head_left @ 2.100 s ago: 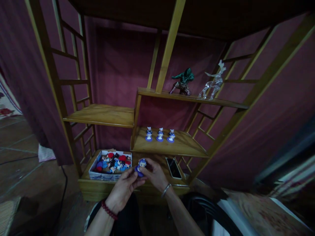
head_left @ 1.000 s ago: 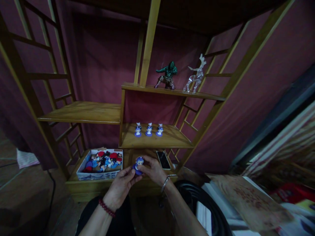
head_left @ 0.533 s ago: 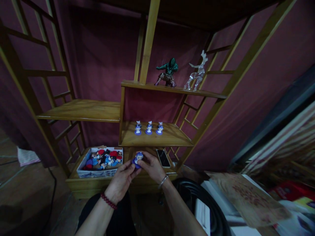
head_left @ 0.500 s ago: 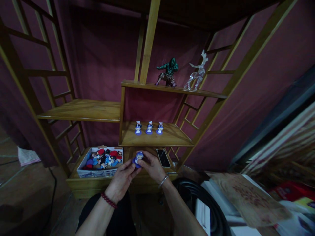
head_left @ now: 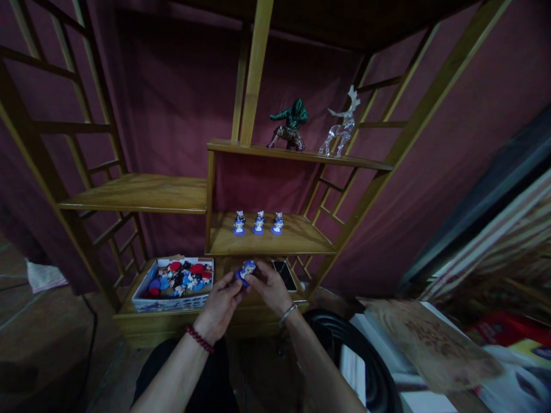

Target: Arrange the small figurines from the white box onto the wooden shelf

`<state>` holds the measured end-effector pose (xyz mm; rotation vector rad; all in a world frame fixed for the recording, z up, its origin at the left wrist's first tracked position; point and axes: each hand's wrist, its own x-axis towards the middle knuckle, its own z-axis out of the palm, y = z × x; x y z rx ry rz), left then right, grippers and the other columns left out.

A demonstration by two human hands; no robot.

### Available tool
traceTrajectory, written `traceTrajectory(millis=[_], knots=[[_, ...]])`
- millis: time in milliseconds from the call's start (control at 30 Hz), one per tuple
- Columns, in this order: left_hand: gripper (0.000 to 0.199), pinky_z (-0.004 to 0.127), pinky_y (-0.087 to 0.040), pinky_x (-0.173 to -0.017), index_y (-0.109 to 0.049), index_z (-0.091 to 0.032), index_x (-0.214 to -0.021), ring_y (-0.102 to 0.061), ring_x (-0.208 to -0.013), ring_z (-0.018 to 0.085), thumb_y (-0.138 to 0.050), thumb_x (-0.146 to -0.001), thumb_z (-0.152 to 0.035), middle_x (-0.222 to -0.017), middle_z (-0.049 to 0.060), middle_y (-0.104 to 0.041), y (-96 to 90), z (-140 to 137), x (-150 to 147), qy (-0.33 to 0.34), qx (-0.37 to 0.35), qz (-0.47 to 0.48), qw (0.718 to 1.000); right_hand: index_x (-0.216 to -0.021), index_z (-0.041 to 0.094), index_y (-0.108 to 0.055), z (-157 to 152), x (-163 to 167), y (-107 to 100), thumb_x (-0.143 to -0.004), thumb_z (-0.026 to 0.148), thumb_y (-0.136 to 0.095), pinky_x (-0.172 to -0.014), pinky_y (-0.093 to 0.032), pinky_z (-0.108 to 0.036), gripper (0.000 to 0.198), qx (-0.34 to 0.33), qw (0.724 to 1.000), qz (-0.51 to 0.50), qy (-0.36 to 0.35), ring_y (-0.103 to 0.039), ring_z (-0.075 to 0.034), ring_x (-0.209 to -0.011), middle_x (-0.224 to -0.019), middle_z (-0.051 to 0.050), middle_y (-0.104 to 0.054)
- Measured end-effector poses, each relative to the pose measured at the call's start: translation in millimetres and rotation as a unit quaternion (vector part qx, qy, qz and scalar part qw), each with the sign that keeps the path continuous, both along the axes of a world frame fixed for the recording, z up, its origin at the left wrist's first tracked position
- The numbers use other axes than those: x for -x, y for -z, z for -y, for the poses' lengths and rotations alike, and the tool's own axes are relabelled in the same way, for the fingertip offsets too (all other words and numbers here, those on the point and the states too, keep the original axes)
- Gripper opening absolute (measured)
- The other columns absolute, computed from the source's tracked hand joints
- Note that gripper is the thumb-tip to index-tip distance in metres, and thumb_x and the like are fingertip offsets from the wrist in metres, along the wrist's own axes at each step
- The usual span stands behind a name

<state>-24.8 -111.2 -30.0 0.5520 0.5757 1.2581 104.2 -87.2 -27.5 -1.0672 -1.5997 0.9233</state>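
A small purple-and-white figurine (head_left: 247, 272) is held between both hands, above the bottom board of the wooden shelf unit. My left hand (head_left: 222, 302) pinches it low on its purple base. The fingers of my right hand (head_left: 270, 287) close on its other side. On the middle shelf (head_left: 267, 244), a front row of similar purple-and-white figurines (head_left: 258, 226) stands upright, with darker cat-eared figurines (head_left: 260, 215) behind them. Left of my hands sits an open box (head_left: 172, 304) full of jumbled red, blue and black figurines (head_left: 189, 278).
A dark green crouching figure (head_left: 293, 126) and a clear deer figurine (head_left: 342, 126) stand on the upper shelf. A phone (head_left: 284, 275) lies right of my hands. Coiled black hose (head_left: 381, 373) and a flattened cardboard sheet (head_left: 430, 338) are at lower right.
The held figurine has tilted and shifted slightly right and up with both hands. The view has moved a little, so the shelf appears slightly further left.
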Motion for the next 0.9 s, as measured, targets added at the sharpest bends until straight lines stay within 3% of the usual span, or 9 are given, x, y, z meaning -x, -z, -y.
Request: traceTrajectory(millis=[233,500,900], knots=[[0.011,0.035,-0.045,-0.085,-0.061,-0.011,-0.072,-0.058,-0.081,0.014,-0.06,-0.065,-0.004,-0.082,0.005,-0.063,2.3,-5,-11,-0.038,0.044,0.007,0.998,-0.088,0.018,-0.059,-5,-9,4,-0.069,0.031,-0.059,-0.078,-0.046,-0.03,0.022,-0.007,1.0,-0.001,0.005,-0.058,-0.016,-0.081,-0.087,-0.003,-0.063],[0.007,0.036,-0.045,-0.086,-0.061,-0.01,-0.068,-0.059,-0.079,0.014,-0.06,-0.065,-0.005,-0.077,0.005,-0.064,2.3,-5,-11,-0.035,0.048,0.001,0.998,-0.086,0.017,-0.06,-9,-13,7,-0.069,0.032,-0.06,-0.077,-0.046,-0.03,0.022,-0.01,1.0,0.003,0.005,-0.058,-0.017,-0.081,-0.085,-0.003,-0.063],[0.01,0.034,-0.048,-0.081,-0.057,-0.01,-0.065,-0.06,-0.071,0.012,-0.055,-0.069,-0.001,-0.07,0.004,-0.063,-0.6,-9,-17,-0.066,0.064,-0.014,0.996,-0.095,0.018,-0.06,-6,-14,7,-0.07,0.03,-0.06,-0.082,-0.045,-0.033,0.028,-0.005,1.0,-0.013,-0.002,-0.058,-0.018,-0.088,-0.094,-0.005,-0.063]])
